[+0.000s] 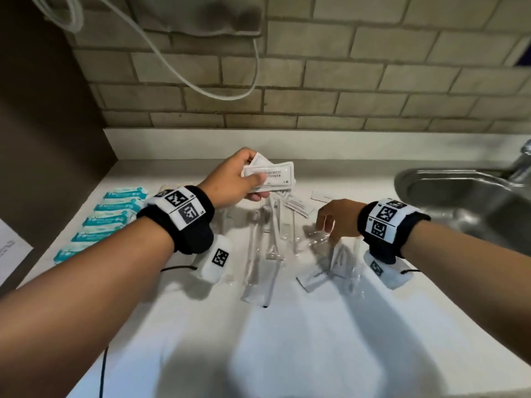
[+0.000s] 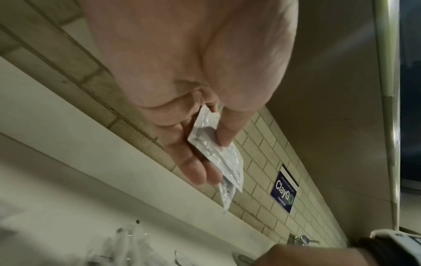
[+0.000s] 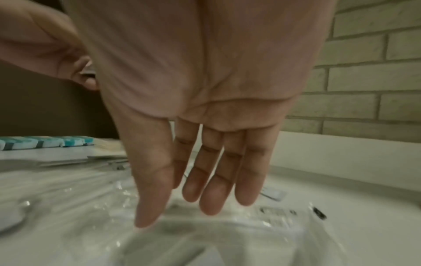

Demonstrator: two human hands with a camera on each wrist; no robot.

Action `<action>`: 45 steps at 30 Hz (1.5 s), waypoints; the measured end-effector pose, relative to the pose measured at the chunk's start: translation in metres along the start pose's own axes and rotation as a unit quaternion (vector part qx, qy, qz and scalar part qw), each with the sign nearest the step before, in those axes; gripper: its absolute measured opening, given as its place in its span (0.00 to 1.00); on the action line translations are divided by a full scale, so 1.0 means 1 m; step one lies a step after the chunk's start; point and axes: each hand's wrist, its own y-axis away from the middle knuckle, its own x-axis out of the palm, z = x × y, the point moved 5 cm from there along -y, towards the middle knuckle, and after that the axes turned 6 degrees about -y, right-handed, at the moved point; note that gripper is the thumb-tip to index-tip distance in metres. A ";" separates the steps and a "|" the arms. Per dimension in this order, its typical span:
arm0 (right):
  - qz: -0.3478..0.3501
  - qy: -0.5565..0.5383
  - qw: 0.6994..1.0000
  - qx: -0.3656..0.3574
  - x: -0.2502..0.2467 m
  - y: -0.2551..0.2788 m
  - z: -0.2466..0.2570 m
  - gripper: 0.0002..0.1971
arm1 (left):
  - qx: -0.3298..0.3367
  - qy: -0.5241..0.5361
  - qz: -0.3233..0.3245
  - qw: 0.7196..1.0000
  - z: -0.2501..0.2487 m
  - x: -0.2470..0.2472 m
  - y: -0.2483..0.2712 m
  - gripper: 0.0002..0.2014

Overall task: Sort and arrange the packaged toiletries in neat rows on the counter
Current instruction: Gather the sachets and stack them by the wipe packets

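My left hand (image 1: 244,179) is raised above the white counter (image 1: 287,340) and pinches a small stack of white shampoo sachets (image 1: 271,173) between thumb and fingers; the left wrist view shows the sachets (image 2: 218,158) edge-on under the thumb. My right hand (image 1: 330,222) hovers with straight, relaxed fingers (image 3: 205,194) over clear-wrapped packets (image 1: 330,254) and holds nothing. More clear-wrapped toothbrush packets (image 1: 264,248) lie in a loose pile mid-counter. Several teal-and-white packets (image 1: 109,222) lie in a row at the left.
A steel sink (image 1: 465,202) with a tap (image 1: 523,162) sits at the right. Loose white sachets (image 1: 298,205) lie behind the pile. A tiled wall (image 1: 316,81) backs the counter, with a white cable (image 1: 201,81) hanging. A dark panel (image 1: 43,124) stands at the left.
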 end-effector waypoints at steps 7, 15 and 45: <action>0.038 0.011 0.997 -0.060 0.025 -0.010 -0.035 0.19 | -0.008 -0.001 0.009 1.000 -0.003 0.043 -0.031 0.09; 0.040 0.027 0.990 -0.130 0.032 -0.012 -0.040 0.06 | -0.039 -0.015 0.004 0.999 0.004 0.064 -0.037 0.10; -0.085 -0.071 0.994 -0.017 -0.069 -0.097 -0.055 0.10 | -0.028 -0.001 -0.056 0.998 -0.002 0.034 -0.077 0.08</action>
